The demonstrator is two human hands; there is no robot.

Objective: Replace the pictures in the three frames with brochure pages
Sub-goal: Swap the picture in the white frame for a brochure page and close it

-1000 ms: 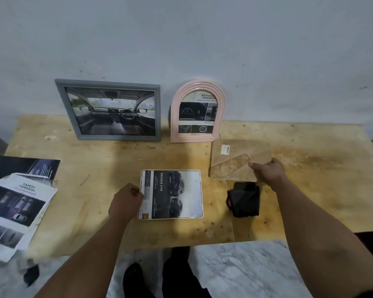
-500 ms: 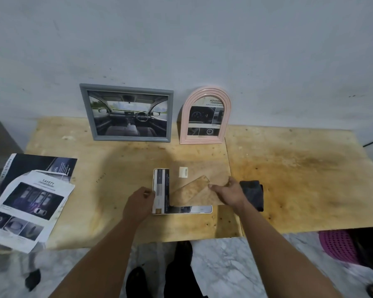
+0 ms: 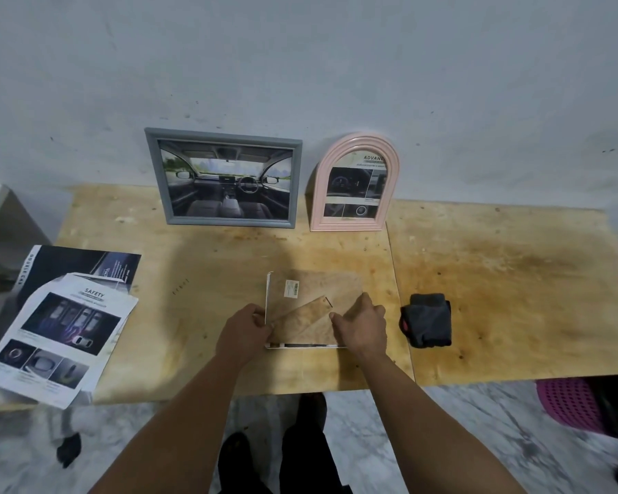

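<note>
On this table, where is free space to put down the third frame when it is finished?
Widest bare patch: the table's right board, right of the pink arched frame and beyond the black bundle. A smaller one lies between the grey frame and the brochure pages. The centre is crowded: both hands work on the backing board there.

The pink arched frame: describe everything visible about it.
The pink arched frame has a ridged, plastic-looking border, a flat bottom and a rounded top. It stands upright at the back of the wooden table, against the wall, just right of the grey frame. It holds a brochure page with dashboard photos. Neither hand touches it.
</note>
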